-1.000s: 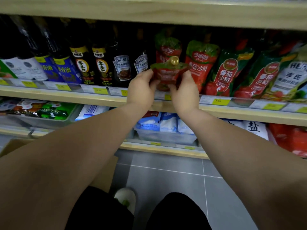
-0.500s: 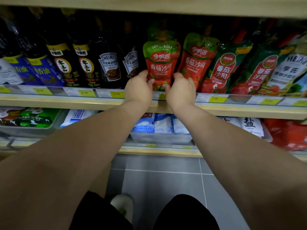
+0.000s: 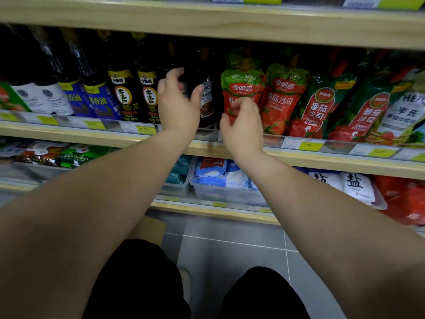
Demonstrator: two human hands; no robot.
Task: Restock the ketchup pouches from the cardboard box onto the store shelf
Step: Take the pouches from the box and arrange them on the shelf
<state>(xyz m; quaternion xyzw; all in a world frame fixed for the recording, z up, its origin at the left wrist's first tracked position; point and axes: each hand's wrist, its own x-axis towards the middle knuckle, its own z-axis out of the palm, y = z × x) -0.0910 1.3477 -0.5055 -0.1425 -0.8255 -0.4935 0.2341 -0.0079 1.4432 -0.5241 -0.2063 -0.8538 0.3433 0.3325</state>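
A red and green ketchup pouch (image 3: 241,88) stands upright on the wooden shelf (image 3: 92,137), at the left end of a row of ketchup pouches (image 3: 284,97). My right hand (image 3: 243,122) hovers just in front of its lower part, fingers loosely curled, holding nothing. My left hand (image 3: 178,101) is raised to the left of the pouch, in front of the dark sauce bottles (image 3: 207,97), fingers spread and empty. A corner of the cardboard box (image 3: 151,229) shows on the floor below my left forearm; its contents are hidden.
Dark soy sauce and oil bottles (image 3: 124,95) fill the shelf's left half. More green and red ketchup pouches (image 3: 319,107) lean at the right. The shelf board above (image 3: 207,21) hangs low. Below, a lower shelf holds bins of white and blue bags (image 3: 213,176). Grey tiled floor (image 3: 230,249) lies underneath.
Both hands held the pouch at its base and stood it on the shelf; now they have let go and drawn apart, the left hand lifting to the left.
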